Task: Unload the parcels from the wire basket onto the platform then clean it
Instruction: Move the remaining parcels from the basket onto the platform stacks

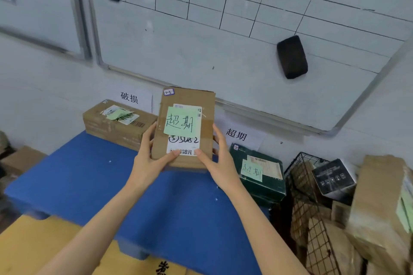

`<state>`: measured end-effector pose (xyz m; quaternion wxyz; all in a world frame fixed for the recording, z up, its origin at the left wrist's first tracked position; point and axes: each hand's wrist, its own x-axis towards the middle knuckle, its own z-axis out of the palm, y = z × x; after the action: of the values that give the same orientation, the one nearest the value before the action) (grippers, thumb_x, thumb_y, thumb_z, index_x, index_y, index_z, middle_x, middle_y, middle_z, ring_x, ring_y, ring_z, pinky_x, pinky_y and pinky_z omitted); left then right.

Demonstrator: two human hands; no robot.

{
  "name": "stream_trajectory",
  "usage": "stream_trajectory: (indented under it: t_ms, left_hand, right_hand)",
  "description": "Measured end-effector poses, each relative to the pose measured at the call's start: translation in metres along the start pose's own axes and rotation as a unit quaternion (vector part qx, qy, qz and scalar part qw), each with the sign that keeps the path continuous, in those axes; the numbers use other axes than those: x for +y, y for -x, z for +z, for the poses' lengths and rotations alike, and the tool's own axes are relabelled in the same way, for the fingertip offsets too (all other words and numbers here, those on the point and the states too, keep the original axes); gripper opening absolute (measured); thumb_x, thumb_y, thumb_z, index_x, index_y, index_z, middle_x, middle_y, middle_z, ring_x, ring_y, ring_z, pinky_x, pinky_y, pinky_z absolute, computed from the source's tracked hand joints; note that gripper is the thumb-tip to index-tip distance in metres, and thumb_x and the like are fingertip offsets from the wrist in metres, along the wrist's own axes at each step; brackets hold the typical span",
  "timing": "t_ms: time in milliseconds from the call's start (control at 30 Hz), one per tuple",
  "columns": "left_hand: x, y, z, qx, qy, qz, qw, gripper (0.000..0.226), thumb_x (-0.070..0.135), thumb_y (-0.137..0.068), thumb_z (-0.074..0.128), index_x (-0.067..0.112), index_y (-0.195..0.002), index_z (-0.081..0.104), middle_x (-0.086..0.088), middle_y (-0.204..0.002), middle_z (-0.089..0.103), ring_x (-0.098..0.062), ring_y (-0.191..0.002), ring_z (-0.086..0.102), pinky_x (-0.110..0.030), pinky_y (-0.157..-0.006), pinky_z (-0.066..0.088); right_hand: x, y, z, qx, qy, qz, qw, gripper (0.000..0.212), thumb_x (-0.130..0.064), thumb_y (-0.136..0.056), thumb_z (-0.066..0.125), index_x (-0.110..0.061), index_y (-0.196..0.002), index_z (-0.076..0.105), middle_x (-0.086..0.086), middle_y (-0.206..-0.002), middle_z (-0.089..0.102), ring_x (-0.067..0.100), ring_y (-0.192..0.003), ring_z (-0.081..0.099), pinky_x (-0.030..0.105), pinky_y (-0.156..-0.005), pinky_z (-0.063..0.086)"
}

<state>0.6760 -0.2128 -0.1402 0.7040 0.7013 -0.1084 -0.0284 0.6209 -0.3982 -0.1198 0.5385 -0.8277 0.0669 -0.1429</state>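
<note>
Nearest you, at the lower left, a sheet of yellow cardboard [33, 245] lies against the front edge of the blue platform [89, 185]. Your bare forearms reach out over that platform. Your left hand [149, 161] and right hand [221, 163] hold a flat brown parcel [185, 158] between them, raised above the platform with its face tilted toward you. Each thumb presses on the lower front and the fingers curl round the side edges. A green note [182, 124] with handwritten characters is stuck over the parcel's white label. To your right stands the wire basket [297, 203], packed with brown parcels [321, 236], and a black box [333, 177] sits on top. Just left of the basket, a dark green box [259, 176] carrying its own green note rests at the platform's right rear corner. A brown carton [118, 125] sits at the left rear corner. Two paper signs are stuck to the wall behind them. Above these hangs a gridded whiteboard [223, 29] with a black eraser [291, 57] clinging to it.
</note>
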Motion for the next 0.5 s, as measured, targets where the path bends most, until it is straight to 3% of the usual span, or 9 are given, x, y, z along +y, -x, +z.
stream_trajectory:
  t_ms: [167, 300, 433, 500]
  left_hand:
    - [-0.028, -0.020, 0.000, -0.020, 0.017, -0.059, 0.998, 0.082, 0.026, -0.080, 0.082, 0.053, -0.140, 0.034, 0.037, -0.107, 0.061, -0.006, -0.110, 0.061, -0.046, -0.079, 0.060]
    - [-0.057, -0.034, 0.003, -0.040, 0.013, -0.112, 0.993, 0.086, 0.042, -0.067, 0.084, 0.062, -0.135, 0.035, 0.021, -0.121, 0.063, -0.014, -0.117, 0.059, -0.050, -0.085, 0.058]
    - [-0.083, -0.048, 0.015, -0.066, -0.031, -0.141, 0.987, 0.078, 0.033, -0.078, 0.082, 0.062, -0.133, 0.035, 0.013, -0.124, 0.063, -0.012, -0.114, 0.058, -0.042, -0.094, 0.052]
    - [-0.093, -0.054, 0.025, -0.081, -0.045, -0.156, 0.983, 0.075, 0.031, -0.081, 0.080, 0.059, -0.134, 0.035, 0.013, -0.120, 0.064, -0.013, -0.112, 0.058, -0.034, -0.088, 0.050]
  right_hand:
    - [0.020, -0.015, 0.000, -0.004, 0.007, 0.045, 0.999, 0.066, -0.044, -0.094, 0.062, -0.055, -0.147, 0.024, -0.034, -0.143, 0.039, -0.009, -0.129, 0.041, 0.026, -0.105, 0.038]
    - [0.041, -0.019, -0.012, 0.023, 0.055, 0.081, 0.995, 0.061, -0.044, -0.097, 0.057, -0.047, -0.149, 0.027, -0.019, -0.150, 0.039, 0.002, -0.134, 0.041, 0.033, -0.112, 0.035]
    - [0.058, -0.021, -0.030, 0.036, 0.125, 0.103, 0.986, 0.060, -0.041, -0.098, 0.058, -0.038, -0.151, 0.030, -0.017, -0.154, 0.035, 0.002, -0.139, 0.034, 0.025, -0.110, 0.029]
    - [0.066, -0.020, -0.037, 0.034, 0.169, 0.109, 0.979, 0.061, -0.041, -0.098, 0.056, -0.036, -0.152, 0.029, -0.017, -0.156, 0.032, 0.002, -0.141, 0.030, 0.023, -0.108, 0.026]
